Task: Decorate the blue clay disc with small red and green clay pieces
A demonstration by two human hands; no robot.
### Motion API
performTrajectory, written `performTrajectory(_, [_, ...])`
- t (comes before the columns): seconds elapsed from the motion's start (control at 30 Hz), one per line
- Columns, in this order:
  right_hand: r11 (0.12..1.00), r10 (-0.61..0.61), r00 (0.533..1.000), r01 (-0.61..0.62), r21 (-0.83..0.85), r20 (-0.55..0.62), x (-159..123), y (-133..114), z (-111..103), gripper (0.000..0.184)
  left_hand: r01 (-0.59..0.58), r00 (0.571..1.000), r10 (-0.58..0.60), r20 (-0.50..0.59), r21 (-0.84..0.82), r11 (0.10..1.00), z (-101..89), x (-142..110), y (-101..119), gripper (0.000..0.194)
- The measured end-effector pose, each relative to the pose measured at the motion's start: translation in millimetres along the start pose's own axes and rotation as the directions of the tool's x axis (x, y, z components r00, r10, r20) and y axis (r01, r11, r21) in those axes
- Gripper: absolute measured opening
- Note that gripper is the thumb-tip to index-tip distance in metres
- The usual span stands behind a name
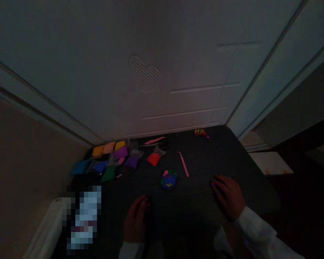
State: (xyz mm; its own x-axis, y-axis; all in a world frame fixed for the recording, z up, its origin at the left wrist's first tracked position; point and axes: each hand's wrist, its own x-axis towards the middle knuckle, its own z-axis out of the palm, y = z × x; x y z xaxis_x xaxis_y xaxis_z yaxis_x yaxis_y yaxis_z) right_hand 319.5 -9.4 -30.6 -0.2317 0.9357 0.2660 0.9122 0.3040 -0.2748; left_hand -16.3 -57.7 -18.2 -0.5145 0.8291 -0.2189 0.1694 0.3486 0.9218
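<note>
My right hand rests low over the dark table, fingers forward, with a small purple piece of modelling clay at the tips of thumb and fingers. Near the front of the table is my left hand, its fingers curled together; whatever they may hold is hidden. Between the hands and a little farther off lies a round blue clay piece decorated with green, pink and yellow bits. Pink bent-tip tweezers lie just to its right, touched by neither hand.
Several bags of coloured clay, among them a red bag and a green bag, lie at the left. Scissors and a pink strip are behind. A red piece with yellow dots sits near the white panel. A bright blurred-out screen is front left.
</note>
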Motion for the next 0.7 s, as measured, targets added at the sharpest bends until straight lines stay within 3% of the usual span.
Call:
performTrajectory(0.27, [0.98,-0.074,0.997,0.079,0.182,-0.037,4.1,-18.5,-9.3,0.028,-0.17,0.985,0.172,0.005,-0.113,0.979,7.4,1.8,1.8,0.032])
performTrajectory(0.4, [0.98,-0.006,0.991,0.032,0.195,-0.133,10.3,-17.0,-8.3,0.045,-0.228,0.973,0.23,0.008,-0.117,0.967,10.3,3.3,4.2,0.033])
performTrajectory(0.53, [0.972,0.131,0.965,-0.081,0.219,-0.226,37.1,-10.1,2.9,0.049,-0.258,0.966,0.258,-0.009,-0.1,0.961,12.0,5.2,2.7,0.035])
performTrajectory(0.63, [0.968,0.175,0.958,-0.125,0.215,-0.227,59.7,-14.0,13.1,0.053,-0.28,0.96,0.278,-0.031,-0.075,0.957,12.6,6.8,0.8,0.036])
performTrajectory(0.7, [0.976,0.141,0.969,-0.102,0.194,-0.203,68.9,-23.0,17.0,0.053,-0.298,0.954,0.295,-0.048,-0.045,0.954,13.3,9.0,0.8,0.038])
